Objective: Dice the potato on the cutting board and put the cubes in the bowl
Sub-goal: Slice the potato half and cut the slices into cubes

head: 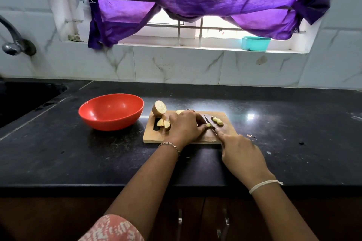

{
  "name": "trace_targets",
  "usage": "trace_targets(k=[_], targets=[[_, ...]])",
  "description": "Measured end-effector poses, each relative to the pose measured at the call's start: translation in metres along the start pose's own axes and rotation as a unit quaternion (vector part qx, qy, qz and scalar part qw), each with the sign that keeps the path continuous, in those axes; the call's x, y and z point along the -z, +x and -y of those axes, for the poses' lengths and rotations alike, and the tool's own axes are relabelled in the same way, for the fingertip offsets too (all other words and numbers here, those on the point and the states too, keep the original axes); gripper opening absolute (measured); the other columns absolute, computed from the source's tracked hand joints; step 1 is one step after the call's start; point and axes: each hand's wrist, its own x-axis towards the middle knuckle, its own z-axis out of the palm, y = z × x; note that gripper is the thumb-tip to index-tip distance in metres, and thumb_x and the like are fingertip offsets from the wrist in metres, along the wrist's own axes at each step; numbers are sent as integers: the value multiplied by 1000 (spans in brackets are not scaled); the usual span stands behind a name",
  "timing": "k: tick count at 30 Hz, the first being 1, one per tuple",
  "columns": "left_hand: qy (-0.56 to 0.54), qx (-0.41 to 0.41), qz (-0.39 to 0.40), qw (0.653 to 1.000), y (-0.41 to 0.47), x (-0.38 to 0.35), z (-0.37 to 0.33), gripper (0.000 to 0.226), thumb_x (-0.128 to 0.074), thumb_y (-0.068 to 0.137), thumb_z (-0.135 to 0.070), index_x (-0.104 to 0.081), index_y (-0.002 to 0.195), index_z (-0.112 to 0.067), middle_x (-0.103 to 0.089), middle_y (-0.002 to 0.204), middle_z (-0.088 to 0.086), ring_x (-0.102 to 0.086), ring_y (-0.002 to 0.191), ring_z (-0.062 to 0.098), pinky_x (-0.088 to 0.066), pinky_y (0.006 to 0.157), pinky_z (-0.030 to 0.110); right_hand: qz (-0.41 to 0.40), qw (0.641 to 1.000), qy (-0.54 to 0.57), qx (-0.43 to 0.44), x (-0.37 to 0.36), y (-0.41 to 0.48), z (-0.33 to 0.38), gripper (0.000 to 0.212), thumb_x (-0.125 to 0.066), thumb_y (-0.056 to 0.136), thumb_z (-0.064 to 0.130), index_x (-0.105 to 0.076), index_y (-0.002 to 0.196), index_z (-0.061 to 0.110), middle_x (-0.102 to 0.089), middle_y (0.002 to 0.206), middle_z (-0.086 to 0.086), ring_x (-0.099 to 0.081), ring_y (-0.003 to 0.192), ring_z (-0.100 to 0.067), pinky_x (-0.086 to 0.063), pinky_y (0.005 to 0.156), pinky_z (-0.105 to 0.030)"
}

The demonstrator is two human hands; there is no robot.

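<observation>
Head view showed one cutting board (154, 137) on the bench (293, 133), with one potato half (159, 108) at its 10 o'clock corner, two wedges (164, 123) and about three cubes (217, 121). The left hand (185, 127) curled over a potato strip (208, 125). The right hand (242, 154) gripped one knife (209, 121), its blade against the strip. One red bowl (109, 119) stood at the board's 9 o'clock.

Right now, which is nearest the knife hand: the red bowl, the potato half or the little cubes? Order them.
1. Cubes, on the board just beyond the right hand.
2. Potato half, board's far left corner.
3. Red bowl, farther left, off the board.
</observation>
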Motion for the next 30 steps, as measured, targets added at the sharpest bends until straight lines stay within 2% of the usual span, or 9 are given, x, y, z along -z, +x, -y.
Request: trace_targets(k=[7, 14, 19, 23, 30], targets=[[-11, 17, 3, 1000, 1, -2, 1, 20, -66, 85, -46, -73, 98, -33, -64, 109, -12, -57, 107, 13, -31, 97, 44, -24, 998, -53, 22, -5, 4, 14, 57, -35, 96, 7, -30, 149, 26, -63, 116, -5, -63, 104, -25, -51, 79, -35], [-21, 14, -6, 1000, -1, -1, 1, 23, -66, 86, -47, -75, 96, -28, -64, 109, -8, -55, 107, 15, -28, 87, 39, -64, 995, 67, -30, -8, -9, 7, 60, -42, 95, 13, -29, 149, 38, -66, 104, -11, -63, 95, -30, -50, 78, -39], [-20, 19, -3, 1000, 0, -2, 1, 21, -66, 86, -45, -74, 96, -29, -63, 112, -8, -55, 107, 15, -30, 92, 41, -59, 998, 34, -6, -7, -14, 9, 58, -40, 97, 17, -28, 148, 40, -65, 110, -9, -63, 97, -29, -50, 79, -38], [-17, 20, -2, 1000, 1, -3, 2, 23, -66, 86, -46, -74, 96, -27, -63, 112, -9, -56, 107, 15, -32, 95, 43, -47, 999, -25, 2, -5, -13, 16, 58, -35, 98, 12, -22, 151, 33, -63, 114, -5, -63, 101, -25, -50, 79, -36], [-11, 19, 1, 1000, 1, -3, 1, 22, -65, 86, -47, -74, 96, -29, -62, 113, -10, -54, 109, 14, -24, 86, 39, -28, 995, -90, 17, -7, -5, 29, 58, -30, 99, 2, -20, 153, 21, -64, 111, -3, -66, 98, -22, -53, 76, -33]])
